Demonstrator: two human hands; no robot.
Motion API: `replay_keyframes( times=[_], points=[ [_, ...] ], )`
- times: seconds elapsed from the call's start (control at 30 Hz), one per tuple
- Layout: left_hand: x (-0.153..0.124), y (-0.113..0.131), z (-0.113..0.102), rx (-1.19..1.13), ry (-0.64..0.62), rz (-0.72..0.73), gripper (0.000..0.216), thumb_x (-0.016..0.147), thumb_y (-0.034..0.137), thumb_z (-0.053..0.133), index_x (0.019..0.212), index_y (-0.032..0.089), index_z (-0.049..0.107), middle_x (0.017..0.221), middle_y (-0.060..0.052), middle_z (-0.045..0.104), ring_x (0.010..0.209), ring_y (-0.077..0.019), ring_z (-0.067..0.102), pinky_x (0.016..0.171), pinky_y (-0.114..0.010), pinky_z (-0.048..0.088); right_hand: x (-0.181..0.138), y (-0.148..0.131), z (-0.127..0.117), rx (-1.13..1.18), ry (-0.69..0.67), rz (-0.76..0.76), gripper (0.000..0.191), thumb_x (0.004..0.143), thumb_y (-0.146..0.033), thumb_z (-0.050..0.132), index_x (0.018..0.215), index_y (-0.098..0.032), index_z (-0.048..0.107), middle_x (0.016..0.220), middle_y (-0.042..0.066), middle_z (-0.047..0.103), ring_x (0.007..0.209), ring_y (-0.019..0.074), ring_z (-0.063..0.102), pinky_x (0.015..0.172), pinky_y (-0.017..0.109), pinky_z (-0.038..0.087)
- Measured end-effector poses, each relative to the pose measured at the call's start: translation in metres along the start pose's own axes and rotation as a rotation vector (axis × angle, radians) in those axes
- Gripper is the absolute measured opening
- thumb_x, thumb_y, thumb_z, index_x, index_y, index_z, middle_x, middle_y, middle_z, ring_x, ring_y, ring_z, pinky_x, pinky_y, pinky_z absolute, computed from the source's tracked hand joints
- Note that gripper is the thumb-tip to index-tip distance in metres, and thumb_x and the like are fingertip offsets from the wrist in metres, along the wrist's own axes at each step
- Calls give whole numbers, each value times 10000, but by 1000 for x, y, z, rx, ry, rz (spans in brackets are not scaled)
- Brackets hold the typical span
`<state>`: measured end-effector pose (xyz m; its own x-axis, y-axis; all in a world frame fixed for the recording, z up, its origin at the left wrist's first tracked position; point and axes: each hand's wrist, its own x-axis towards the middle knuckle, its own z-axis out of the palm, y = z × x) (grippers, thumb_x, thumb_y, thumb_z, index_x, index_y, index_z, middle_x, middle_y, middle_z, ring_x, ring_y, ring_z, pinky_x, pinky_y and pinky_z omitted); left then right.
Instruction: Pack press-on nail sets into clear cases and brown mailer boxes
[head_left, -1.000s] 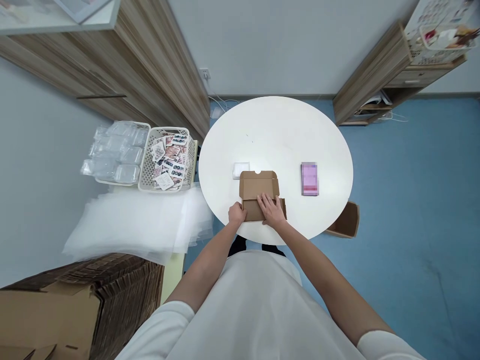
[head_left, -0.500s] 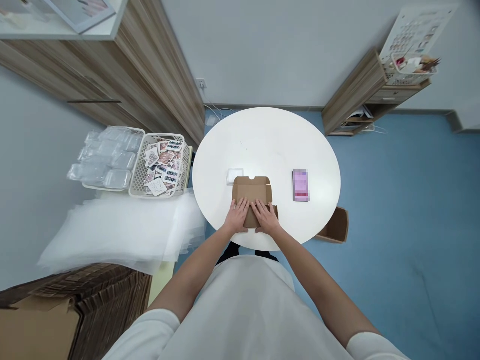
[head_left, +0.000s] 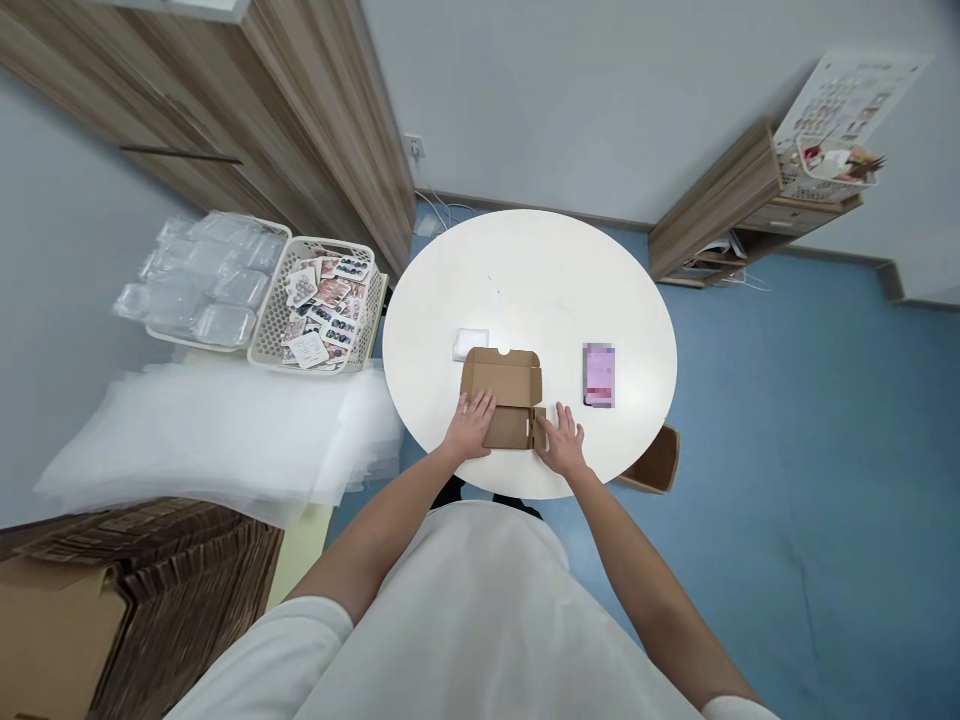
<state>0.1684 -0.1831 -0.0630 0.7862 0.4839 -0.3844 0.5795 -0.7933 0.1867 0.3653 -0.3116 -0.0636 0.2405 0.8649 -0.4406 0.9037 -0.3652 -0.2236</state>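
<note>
A brown cardboard box [head_left: 501, 382] lies partly folded near the front of the white oval table [head_left: 540, 270], its notched lid spread away from me. My left hand [head_left: 471, 426] rests with fingers extended over the box's left side, hiding that edge. At the right end, my right hand [head_left: 561, 440] touches a side flap [head_left: 540, 428] with its fingers apart. Just behind the box's left corner is a small clear plastic packet [head_left: 471, 344]. A phone-like object with a blurred pink-purple face [head_left: 599, 375] lies to the right of the box.
On the left stand a white basket of printed cards [head_left: 322, 310] and another of clear plastic cases [head_left: 206, 275]. White translucent sheets [head_left: 217, 430] and stacked flat cardboard [head_left: 187, 610] lie nearer. An open carton [head_left: 654, 462] sits on the floor, right of the table.
My right hand has shifted right from the box's middle to its right flap, exposing the inside of the base. My left hand stays on the left side. The camera view has tilted slightly.
</note>
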Motion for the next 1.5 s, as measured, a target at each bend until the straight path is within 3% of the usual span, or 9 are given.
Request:
replay_keyframes(
  times=[0.1,0.23,0.33,0.6,0.77,0.97,1.1,1.23,1.5],
  points=[
    [0,1,1,-14,15,-20,1073,568,493,618,1396,111,53,1462,-144,59,1332,-314,-42,1045,-511,-56,9,-8,6,196,47,33,536,713,-256,497,1239,-217,400,1420,118,197,1308,287,179,978,458,283],
    [1,0,3,-46,30,-11,1083,561,481,628,1395,110,46,1462,-142,64,1333,-308,-44,1049,-504,-57,12,-8,11,414,85,-4,621,708,-280,495,1286,-163,300,1288,133,395,1194,252,383,943,413,372],
    [1,-1,3,-73,37,-10,1094,555,465,640,1395,105,38,1462,-142,64,1333,-307,-44,1050,-506,-57,13,-5,10,528,73,-2,684,676,-255,520,1302,-161,258,1269,126,419,1109,240,464,883,394,433],
    [3,-2,4,-86,0,-4,1108,543,468,653,1397,105,48,1463,-144,48,1326,-326,-77,1041,-529,-62,13,-8,-3,806,57,260,651,662,-174,458,1295,-178,303,1175,106,507,970,199,551,737,321,504],
    [2,-1,3,-77,15,-12,1092,547,471,649,1394,116,59,1464,-133,56,1329,-308,-84,1043,-529,-62,9,-20,-2,774,97,165,563,672,-220,463,1229,-178,394,1183,114,479,920,206,541,684,335,501],
    [2,-1,4,-72,21,-15,1080,549,482,646,1394,122,79,1465,-127,52,1328,-306,-95,1043,-528,-67,14,-30,6,725,120,102,529,703,-322,520,1193,-180,380,1204,121,466,1022,235,503,774,375,465],
    [3,-2,6,-88,11,-10,1099,549,485,649,1397,119,52,1465,-130,49,1325,-310,-106,1041,-534,-65,21,-36,7,772,90,209,398,757,-311,450,1133,-198,383,1066,76,562,837,170,580,701,316,476],
    [2,-2,4,-105,-3,-10,1106,549,482,653,1399,133,37,1466,-126,41,1321,-322,-114,1042,-539,-57,28,-36,5,655,12,354,369,729,-303,490,1073,-186,428,932,58,604,762,166,590,622,277,462],
    [2,-1,2,-99,-6,-8,1132,527,454,677,1398,129,32,1465,-130,34,1325,-318,-96,1037,-545,-62,32,-35,0,495,-87,354,182,741,-290,480,896,-196,502,833,34,623,735,169,585,599,259,429]
  ],
)
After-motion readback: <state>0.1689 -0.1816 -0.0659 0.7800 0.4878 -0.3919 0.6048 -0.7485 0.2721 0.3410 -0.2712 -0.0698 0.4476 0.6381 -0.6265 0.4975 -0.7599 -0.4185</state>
